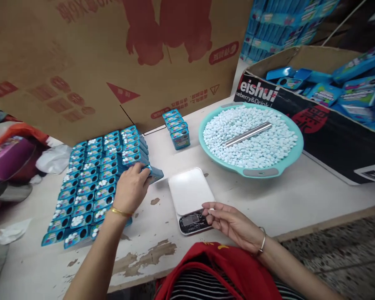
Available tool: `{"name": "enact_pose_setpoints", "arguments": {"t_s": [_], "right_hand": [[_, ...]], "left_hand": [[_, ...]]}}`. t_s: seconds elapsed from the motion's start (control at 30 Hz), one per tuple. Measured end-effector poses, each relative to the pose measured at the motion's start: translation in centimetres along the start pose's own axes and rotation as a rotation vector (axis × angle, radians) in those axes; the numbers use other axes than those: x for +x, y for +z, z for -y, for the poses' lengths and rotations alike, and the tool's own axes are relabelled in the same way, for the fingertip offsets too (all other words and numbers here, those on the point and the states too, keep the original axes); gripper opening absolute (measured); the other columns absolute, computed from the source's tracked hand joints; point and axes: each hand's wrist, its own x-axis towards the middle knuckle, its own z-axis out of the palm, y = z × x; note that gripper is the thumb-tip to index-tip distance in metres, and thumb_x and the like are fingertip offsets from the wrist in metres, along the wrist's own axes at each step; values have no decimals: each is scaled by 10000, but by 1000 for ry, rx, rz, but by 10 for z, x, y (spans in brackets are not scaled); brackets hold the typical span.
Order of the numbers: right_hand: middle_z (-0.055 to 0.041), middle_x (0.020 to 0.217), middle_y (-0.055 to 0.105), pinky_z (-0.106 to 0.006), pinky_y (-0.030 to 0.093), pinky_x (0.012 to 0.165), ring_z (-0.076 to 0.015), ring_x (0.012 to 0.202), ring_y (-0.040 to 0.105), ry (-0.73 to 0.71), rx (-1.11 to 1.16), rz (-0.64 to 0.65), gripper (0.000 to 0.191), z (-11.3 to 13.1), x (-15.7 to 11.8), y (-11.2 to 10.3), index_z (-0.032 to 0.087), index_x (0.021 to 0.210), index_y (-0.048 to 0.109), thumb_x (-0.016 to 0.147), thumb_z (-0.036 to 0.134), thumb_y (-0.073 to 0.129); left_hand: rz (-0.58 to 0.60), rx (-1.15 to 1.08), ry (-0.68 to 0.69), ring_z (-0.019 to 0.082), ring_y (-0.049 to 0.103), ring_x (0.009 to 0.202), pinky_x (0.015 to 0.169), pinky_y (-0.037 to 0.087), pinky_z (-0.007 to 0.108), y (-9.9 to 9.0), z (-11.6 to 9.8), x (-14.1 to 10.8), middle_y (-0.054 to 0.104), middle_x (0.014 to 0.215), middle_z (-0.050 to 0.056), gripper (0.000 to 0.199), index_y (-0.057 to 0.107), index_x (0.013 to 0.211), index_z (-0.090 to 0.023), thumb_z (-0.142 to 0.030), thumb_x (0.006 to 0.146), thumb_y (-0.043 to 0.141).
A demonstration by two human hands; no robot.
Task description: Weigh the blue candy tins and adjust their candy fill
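Observation:
My left hand [132, 185] is closed round a small blue candy box [156, 174] at the right edge of the rows. Beside it stand rows of similar blue candy boxes [90, 175], many with white candies heaped at their openings. My right hand [228, 221] hangs over the front right corner of a white digital scale [190, 189], thumb and fingers pinched together. A small white candy [210, 211] seems to show between those fingertips. Nothing lies on the scale's plate. My left fingers partly hide the box they hold.
A turquoise basin [259, 171] full of pale candies [256, 146] stands to the right, a metal scoop [248, 134] lying on top. Behind it is an open carton [284, 112] of blue packs. A short row of boxes [179, 135] stands before a large cardboard box [112, 54].

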Motion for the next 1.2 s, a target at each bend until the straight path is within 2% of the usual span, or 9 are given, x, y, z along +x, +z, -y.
{"name": "enact_pose_setpoints", "arguments": {"t_s": [0.13, 0.27, 0.4, 0.57, 0.73, 0.83, 0.97, 1.07, 1.2], "right_hand": [[-61, 846, 660, -166, 445, 566, -57, 634, 561, -31, -40, -15, 221, 8, -8, -11, 111, 908, 676, 727, 209, 759], [-48, 832, 663, -165, 436, 559, -59, 644, 560, -97, -58, -42, 227, 12, -16, -20, 127, 917, 676, 734, 231, 760], [-47, 836, 674, -169, 457, 584, -69, 670, 593, -127, -66, -101, 213, 13, -22, -26, 131, 883, 689, 720, 240, 769], [-56, 832, 694, -187, 485, 643, -95, 731, 633, -130, -101, -153, 203, 13, -28, -33, 130, 885, 701, 706, 200, 767], [-48, 808, 696, -188, 436, 564, -73, 634, 579, -130, -208, -116, 251, 10, -31, -39, 134, 908, 695, 705, 256, 778], [-54, 811, 696, -190, 412, 554, -63, 612, 549, -131, -263, -125, 268, 9, -32, -37, 128, 884, 696, 682, 273, 794], [-41, 703, 678, -212, 423, 588, -67, 584, 529, -138, -386, -125, 270, 15, -32, -29, 120, 875, 700, 677, 279, 791], [-39, 677, 671, -222, 430, 581, -75, 575, 535, -171, -480, -85, 253, 24, -33, -18, 121, 853, 696, 684, 288, 781], [-45, 733, 676, -221, 409, 515, -83, 575, 551, -265, -598, -43, 201, 43, -31, 0, 135, 828, 694, 701, 275, 764]], "left_hand": [[44, -116, 199, 200, 575, 800, 679, 440, 314, -25, -49, 7, 600, 945, 77, 208, 582, 839, -193, -353, 911, 471], [128, -125, 303, 214, 591, 793, 660, 434, 314, -22, -90, 24, 626, 885, 75, 90, 561, 894, -182, -266, 870, 541], [165, -103, 317, 226, 610, 831, 685, 440, 315, -17, -108, 37, 650, 912, 83, 162, 550, 979, -165, -278, 864, 565], [-1, -339, 272, 222, 615, 941, 792, 465, 322, -19, -92, 31, 648, 1061, 84, 377, 530, 1107, -168, -430, 843, 595], [-259, -734, -169, 129, 602, 772, 713, 478, 247, 5, -56, -14, 660, 909, 30, 293, 589, 952, -171, -446, 862, 545], [-171, -853, -362, 123, 591, 708, 672, 474, 239, 40, -47, -54, 661, 824, 18, 293, 609, 889, -174, -457, 836, 557], [-9, -975, -421, 141, 608, 725, 684, 485, 262, 81, -52, -98, 681, 881, 46, 330, 613, 905, -177, -489, 822, 545], [35, -986, -412, 147, 609, 717, 683, 490, 273, 93, -59, -116, 677, 859, 43, 329, 605, 900, -181, -492, 824, 528], [40, -970, -383, 156, 616, 746, 713, 499, 288, 94, -66, -128, 677, 877, 45, 304, 600, 905, -191, -476, 839, 518]]}}
